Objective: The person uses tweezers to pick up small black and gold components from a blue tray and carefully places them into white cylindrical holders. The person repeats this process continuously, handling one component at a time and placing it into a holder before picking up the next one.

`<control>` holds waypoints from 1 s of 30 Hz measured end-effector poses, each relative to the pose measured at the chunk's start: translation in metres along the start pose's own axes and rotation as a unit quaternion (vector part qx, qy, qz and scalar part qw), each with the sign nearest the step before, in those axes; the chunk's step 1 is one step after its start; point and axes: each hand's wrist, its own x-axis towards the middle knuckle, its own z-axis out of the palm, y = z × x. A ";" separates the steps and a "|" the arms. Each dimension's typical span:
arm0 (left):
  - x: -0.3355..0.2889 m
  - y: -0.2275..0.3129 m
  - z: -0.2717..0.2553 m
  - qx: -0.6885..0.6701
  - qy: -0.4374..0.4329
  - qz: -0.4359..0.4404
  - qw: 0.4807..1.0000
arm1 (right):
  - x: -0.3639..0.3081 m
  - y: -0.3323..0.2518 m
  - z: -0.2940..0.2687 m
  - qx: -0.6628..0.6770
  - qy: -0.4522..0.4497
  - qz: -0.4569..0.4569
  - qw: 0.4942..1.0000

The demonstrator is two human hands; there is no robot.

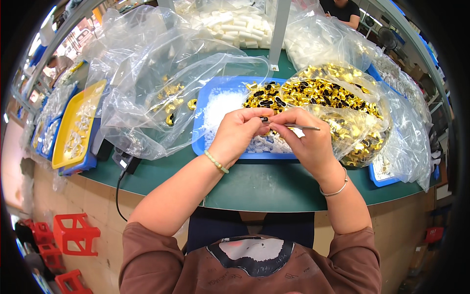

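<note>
Head view, hands first. Left hand, forearm coming up from the lower left with a green bead bracelet at the wrist, fingers curled and pinched on a small dark piece. Right hand, a thin silver bangle at the wrist, fingers closed around slim metal tweezers; their far end points out to the right, the near end meets the small piece. Both hands touch at the fingertips, held just above the front edge of the blue tray.

Containers. Blue tray on the green table: white small parts on its left side and front, gold and black pieces heaped at its back right. Clear bag just right of my right hand, open, full of gold and black pieces. Large clear bag left of the tray, mostly slack, a few gold pieces inside. Yellow tray at far left holds pale small parts. Bags of white parts stand behind.
</note>
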 end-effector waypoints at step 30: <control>-0.001 0.003 0.002 -0.054 -0.016 -0.002 0.998 | -0.001 0.003 0.003 0.013 0.017 0.042 0.999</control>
